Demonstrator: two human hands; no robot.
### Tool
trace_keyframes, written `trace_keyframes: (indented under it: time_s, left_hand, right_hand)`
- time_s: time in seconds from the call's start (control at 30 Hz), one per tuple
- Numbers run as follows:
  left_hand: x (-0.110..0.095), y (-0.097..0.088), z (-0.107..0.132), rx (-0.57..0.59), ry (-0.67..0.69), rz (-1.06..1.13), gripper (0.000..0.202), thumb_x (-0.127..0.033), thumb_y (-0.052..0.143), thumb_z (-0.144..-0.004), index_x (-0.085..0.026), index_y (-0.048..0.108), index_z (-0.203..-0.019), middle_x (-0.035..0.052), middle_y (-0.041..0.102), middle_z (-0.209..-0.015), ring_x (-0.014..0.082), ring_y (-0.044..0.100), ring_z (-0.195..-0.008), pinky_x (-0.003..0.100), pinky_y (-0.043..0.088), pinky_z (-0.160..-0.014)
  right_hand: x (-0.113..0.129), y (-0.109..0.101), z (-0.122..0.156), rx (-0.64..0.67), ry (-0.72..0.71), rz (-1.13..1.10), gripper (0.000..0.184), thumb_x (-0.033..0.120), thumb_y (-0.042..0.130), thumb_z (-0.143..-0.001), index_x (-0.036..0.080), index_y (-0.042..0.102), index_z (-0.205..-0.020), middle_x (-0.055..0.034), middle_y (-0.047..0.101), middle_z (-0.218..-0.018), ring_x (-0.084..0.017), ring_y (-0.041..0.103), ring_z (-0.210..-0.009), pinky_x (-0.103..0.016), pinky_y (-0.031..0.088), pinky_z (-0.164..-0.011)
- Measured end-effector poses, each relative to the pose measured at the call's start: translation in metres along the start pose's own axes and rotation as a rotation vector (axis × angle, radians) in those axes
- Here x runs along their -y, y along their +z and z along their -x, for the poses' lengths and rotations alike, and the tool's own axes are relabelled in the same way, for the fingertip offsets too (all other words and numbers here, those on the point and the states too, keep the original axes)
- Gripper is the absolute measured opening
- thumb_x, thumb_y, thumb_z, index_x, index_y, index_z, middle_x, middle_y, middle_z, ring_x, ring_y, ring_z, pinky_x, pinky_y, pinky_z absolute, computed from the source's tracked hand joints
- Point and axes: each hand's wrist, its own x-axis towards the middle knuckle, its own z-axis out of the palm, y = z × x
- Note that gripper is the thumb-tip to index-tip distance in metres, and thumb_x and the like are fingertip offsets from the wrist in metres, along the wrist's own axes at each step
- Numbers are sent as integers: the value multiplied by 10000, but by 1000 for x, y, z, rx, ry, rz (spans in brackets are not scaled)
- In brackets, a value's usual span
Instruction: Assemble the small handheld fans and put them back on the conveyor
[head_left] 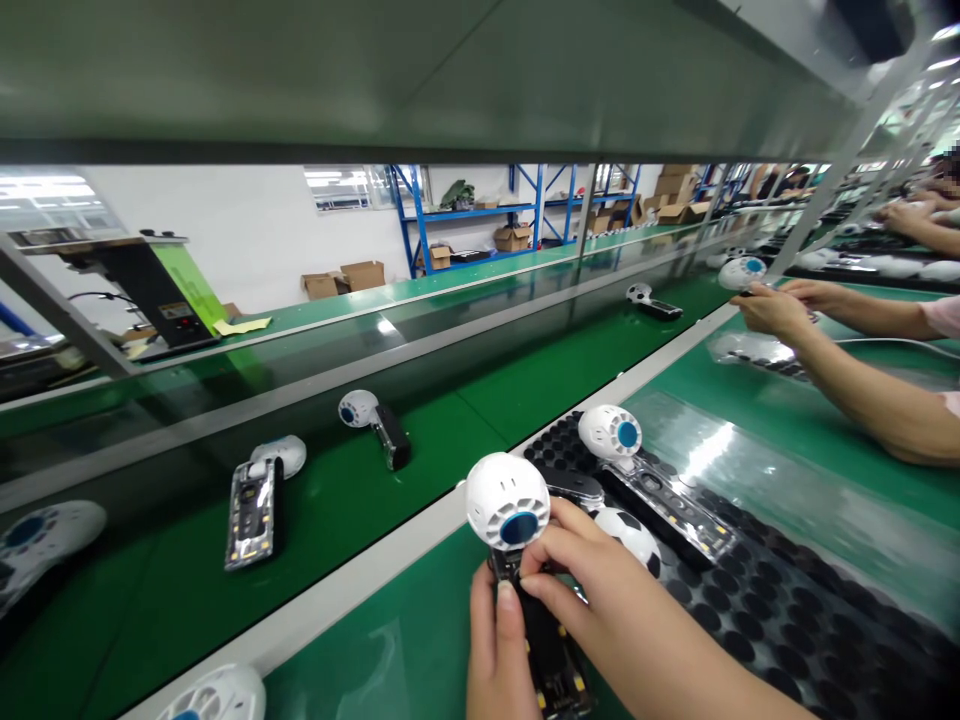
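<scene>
A device with a white ball-shaped head (504,490), a blue round lens and a black body with small yellow parts stands tilted in front of me. My left hand (499,645) is closed around the body, thumb on its face. At the neck just below the ball, the fingers of my right hand (581,570) are pinched together on the device; any small part between the fingertips is hidden. Beside my right hand lie a similar white-headed device (611,432) with a clear-faced body and a black-and-white ball piece (630,535), partly covered by the hand.
A green conveyor belt (457,420) on my left carries several similar devices. A black dotted mat (780,600) lies at right under clear plastic. Farther right, a co-worker's hands (780,305) hold another device. A shelf panel (420,80) hangs overhead.
</scene>
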Motion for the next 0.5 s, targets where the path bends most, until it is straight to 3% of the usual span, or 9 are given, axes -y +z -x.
trace_keyframes:
  time_s: [0.13,0.3,0.4,0.5]
  left_hand:
    - [-1,-3,-2,-3,-9,-42,356,-484,580,-716,-243,603,-976,35,649,-1060,241,530,-1054,258,389,-829]
    - [6,-1,-7,145,-85,60,508,-564,565,-674,-222,504,-1044,58,673,-932,263,604,-917,299,440,-730]
    - [15,-1,-13,148,-23,99,661,-550,647,-590,-200,459,-1119,100,647,-1044,293,558,-1041,320,423,-835]
    - [19,-3,-18,116,34,66,712,-511,670,-578,-182,447,-1169,128,592,-1163,298,483,-1142,338,348,-948]
  right_hand:
    - [-5,5,0,-53,-13,-68,198,59,434,-771,233,509,-713,29,486,-1099,-121,534,-910,-233,428,-779]
    - [-14,11,-2,-46,202,-415,272,105,491,-731,249,436,-955,7,595,-958,-150,593,-887,-299,471,-805]
    - [-14,8,3,-25,169,-466,278,95,501,-712,232,434,-944,-4,627,-929,-161,609,-891,-307,483,-805]
    - [-14,2,15,11,81,-415,281,131,469,-774,223,463,-1039,-49,596,-1115,-162,548,-1065,-306,443,-911]
